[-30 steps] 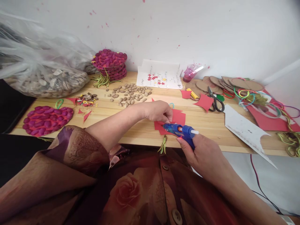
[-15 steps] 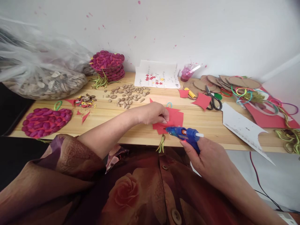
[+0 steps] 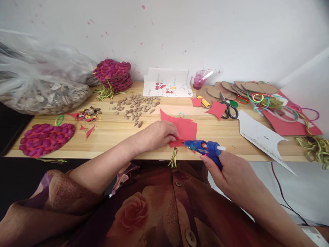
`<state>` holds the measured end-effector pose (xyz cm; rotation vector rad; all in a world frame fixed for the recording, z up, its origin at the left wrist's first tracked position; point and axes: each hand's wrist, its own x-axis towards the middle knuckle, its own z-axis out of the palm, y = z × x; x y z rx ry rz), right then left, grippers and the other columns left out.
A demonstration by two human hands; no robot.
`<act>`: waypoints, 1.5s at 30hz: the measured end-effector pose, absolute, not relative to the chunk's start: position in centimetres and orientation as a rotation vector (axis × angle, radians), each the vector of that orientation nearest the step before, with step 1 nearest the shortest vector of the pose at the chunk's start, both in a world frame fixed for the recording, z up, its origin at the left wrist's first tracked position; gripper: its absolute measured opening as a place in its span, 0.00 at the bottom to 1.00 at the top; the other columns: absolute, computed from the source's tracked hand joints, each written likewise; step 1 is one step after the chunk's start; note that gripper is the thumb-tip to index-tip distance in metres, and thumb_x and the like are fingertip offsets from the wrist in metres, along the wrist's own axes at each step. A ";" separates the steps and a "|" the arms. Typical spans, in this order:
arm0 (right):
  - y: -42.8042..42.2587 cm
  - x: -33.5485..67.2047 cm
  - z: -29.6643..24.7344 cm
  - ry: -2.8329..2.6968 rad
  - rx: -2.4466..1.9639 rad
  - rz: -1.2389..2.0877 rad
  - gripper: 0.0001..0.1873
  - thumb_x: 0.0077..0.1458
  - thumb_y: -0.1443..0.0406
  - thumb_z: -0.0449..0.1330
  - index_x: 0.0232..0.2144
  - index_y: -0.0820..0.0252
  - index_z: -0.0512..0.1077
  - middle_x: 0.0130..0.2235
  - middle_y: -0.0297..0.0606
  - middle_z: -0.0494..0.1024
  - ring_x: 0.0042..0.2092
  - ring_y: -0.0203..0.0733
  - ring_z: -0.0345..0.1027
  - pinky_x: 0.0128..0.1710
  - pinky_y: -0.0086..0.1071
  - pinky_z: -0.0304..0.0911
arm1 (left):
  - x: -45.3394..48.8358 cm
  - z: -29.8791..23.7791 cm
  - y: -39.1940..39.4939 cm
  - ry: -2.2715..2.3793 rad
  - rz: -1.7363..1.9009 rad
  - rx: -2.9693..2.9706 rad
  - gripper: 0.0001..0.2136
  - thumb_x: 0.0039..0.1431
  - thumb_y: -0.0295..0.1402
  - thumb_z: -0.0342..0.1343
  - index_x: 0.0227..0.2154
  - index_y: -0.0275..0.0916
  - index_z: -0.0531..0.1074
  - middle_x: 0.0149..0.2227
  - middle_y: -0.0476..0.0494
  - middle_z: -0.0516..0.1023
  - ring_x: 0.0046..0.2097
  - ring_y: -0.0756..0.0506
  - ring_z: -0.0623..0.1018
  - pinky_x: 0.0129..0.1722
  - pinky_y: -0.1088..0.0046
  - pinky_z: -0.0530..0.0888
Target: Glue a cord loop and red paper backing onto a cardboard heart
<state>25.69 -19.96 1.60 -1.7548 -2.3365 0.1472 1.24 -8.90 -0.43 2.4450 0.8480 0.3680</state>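
Observation:
My right hand [image 3: 233,168] grips a blue hot glue gun [image 3: 203,147] with a white glue stick poking out of its back. The gun's nozzle points left and meets the lower part of a red paper piece [image 3: 189,128]. At the left side of that paper, my left hand [image 3: 161,135] has its fingers bent and pressed together on it; the fingertips are partly hidden. A light-blue loop [image 3: 181,115] sticks out at the paper's far edge. From its near edge a yellow-green tassel [image 3: 174,159] hangs over the table edge.
Pink shell-covered pieces lie at left [image 3: 47,140] and in a stack [image 3: 113,72]. Loose nut shells [image 3: 136,108] are spread mid-table. Black-handled scissors [image 3: 230,109], cardboard discs [image 3: 218,92] and a white cut sheet [image 3: 259,135] are at right. A clear bag of shells [image 3: 51,97] stands at back left.
My left hand has slid a little toward the table's near edge, uncovering more of the red paper's far left corner. The glue gun stays at the paper. The whole view has shifted slightly.

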 end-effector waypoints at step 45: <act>-18.7 27.8 -0.3 -0.760 -1.331 1.506 0.22 0.57 0.45 0.59 0.31 0.58 0.69 0.24 0.30 0.70 0.17 0.28 0.55 0.13 0.23 0.45 | 1.4 -3.5 -17.4 1.082 0.280 3.139 0.26 0.64 0.20 0.43 0.65 0.28 0.59 0.62 0.32 0.70 0.61 0.39 0.72 0.65 0.53 0.63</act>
